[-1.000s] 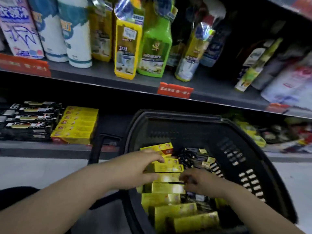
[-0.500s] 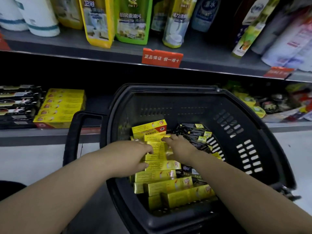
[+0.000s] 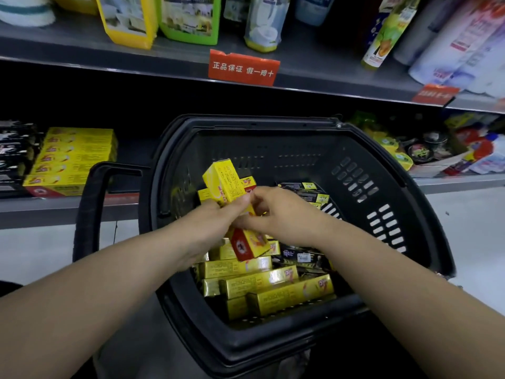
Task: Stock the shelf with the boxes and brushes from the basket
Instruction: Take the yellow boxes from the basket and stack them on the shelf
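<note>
The yellow boxes (image 3: 222, 181), lying in the basket (image 3: 273, 149) a moment ago, are now lifted above it as a bundle; the left hand (image 3: 216, 225) grasps its middle with curled fingers; the right hand (image 3: 278, 214) pinches its side.

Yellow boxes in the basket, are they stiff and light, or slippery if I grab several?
Probably stiff: the yellow boxes show sharp edges while the left hand grips a few. Likely light, since several are held at once. Their glossy faces may slide in a bundle; the right hand steadies them.
</note>
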`<state>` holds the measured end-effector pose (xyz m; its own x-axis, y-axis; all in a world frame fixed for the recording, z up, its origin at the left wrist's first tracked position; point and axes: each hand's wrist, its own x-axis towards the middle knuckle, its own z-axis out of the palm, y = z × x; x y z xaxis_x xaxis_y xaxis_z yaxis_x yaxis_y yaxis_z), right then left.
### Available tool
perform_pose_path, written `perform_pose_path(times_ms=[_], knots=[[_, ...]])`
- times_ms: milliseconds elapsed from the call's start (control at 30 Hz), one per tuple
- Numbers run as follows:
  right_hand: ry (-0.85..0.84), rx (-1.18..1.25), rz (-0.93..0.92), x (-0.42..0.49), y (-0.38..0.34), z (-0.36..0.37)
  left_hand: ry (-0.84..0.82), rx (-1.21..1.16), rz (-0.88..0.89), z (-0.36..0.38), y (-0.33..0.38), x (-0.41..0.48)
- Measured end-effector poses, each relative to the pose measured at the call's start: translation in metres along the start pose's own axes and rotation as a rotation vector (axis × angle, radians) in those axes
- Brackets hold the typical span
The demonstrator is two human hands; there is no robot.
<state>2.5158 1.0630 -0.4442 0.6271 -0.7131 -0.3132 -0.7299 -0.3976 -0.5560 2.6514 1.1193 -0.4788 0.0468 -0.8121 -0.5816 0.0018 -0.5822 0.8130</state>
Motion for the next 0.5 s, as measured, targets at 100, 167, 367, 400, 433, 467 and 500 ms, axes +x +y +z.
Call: perform_pose_path(times_ms=[100,167,367,400,433,467,500], knots=[[-0.205,0.056,0.001,-0.011,0.006,-0.008,0.085,-0.077,-0.002,0.001,-0.003,0.0],[-0.384,-0.028,0.073,-0.015,0.022,-0.014,0.042,-0.083,-0.019,-0.002,-0.005,0.001],[-0.917,-0.642,0.348,-0.015,0.066,0.001,-0.055,-0.095,-0.067,-0.009,-0.005,-0.002],[-0.92,-0.641,0.354,-0.015,0.07,0.004,-0.062,-0.104,-0.077,-0.01,-0.004,-0.002],[-0.911,-0.636,0.348,-0.015,0.074,0.007,-0.071,-0.115,-0.084,-0.01,-0.004,-0.002],[-0.899,-0.627,0.336,-0.015,0.076,0.008,-0.082,-0.127,-0.089,-0.009,-0.003,-0.002],[-0.888,-0.609,0.324,-0.015,0.079,0.01,-0.091,-0.136,-0.093,-0.009,-0.002,-0.003]])
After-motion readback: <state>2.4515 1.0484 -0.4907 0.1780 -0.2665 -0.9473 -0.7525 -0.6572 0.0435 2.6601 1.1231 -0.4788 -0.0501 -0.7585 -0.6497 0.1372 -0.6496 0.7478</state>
